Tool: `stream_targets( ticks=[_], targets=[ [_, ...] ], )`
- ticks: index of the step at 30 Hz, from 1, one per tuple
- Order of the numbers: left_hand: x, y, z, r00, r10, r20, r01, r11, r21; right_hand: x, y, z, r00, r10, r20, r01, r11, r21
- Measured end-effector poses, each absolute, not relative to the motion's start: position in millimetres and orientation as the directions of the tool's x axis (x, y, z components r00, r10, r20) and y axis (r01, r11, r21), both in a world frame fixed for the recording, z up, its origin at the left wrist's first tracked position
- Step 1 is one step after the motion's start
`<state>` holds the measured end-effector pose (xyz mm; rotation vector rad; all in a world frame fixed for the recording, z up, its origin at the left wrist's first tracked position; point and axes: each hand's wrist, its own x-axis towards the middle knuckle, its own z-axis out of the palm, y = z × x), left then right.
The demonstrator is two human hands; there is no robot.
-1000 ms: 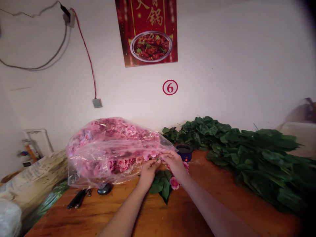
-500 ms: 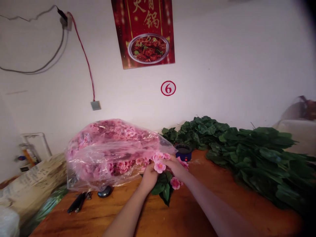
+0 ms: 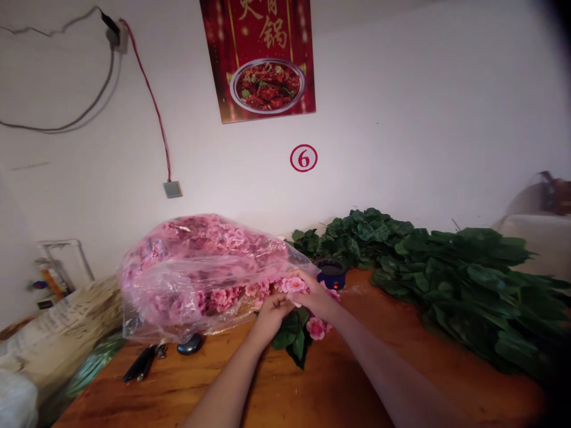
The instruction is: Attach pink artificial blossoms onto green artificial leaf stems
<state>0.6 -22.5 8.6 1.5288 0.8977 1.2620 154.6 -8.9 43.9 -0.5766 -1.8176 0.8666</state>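
Left hand (image 3: 273,309) and right hand (image 3: 312,295) meet, fingers pinching a pink artificial blossom (image 3: 294,285), right nearer. The clear plastic bag of pink flowers (image 3: 200,273) opens just left, toward the wooden table's (image 3: 312,392) back edge.

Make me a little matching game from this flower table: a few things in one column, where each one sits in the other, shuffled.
Things:
1. plastic bag of pink flowers
2. green leaves pile
3. small dark pot
4. leafy sprig with pink flower

Places:
A. on the table's right side, along the wall
B. under the left hand and right hand
C. left of the hands
D. just behind the hands, beside the leaves

Pairs: 1-C, 2-A, 3-D, 4-B
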Motion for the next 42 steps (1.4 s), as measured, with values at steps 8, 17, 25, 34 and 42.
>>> stream_targets(
  ticks=[8,17,25,34,42],
  targets=[
    [3,-26,8,0.173,0.873,0.456,0.150,-0.481,0.864,142,-17,34,-0.386,0.727,0.569,0.165,0.661,-0.732],
    [-3,-16,2,0.177,0.903,0.392,0.099,-0.412,0.906,158,-4,44,-0.369,0.677,0.637,0.277,0.735,-0.620],
    [0,-21,8,0.172,0.925,0.338,0.046,-0.350,0.935,160,4,43,-0.370,0.558,0.743,0.285,0.829,-0.482],
    [-4,-14,2,0.157,0.939,0.307,0.004,-0.311,0.950,159,-13,53,-0.471,0.500,0.727,0.292,0.866,-0.406],
    [0,-15,2,0.128,0.958,0.257,-0.070,-0.249,0.966,156,4,39,-0.404,0.515,0.756,0.264,0.857,-0.443]
  ],
)
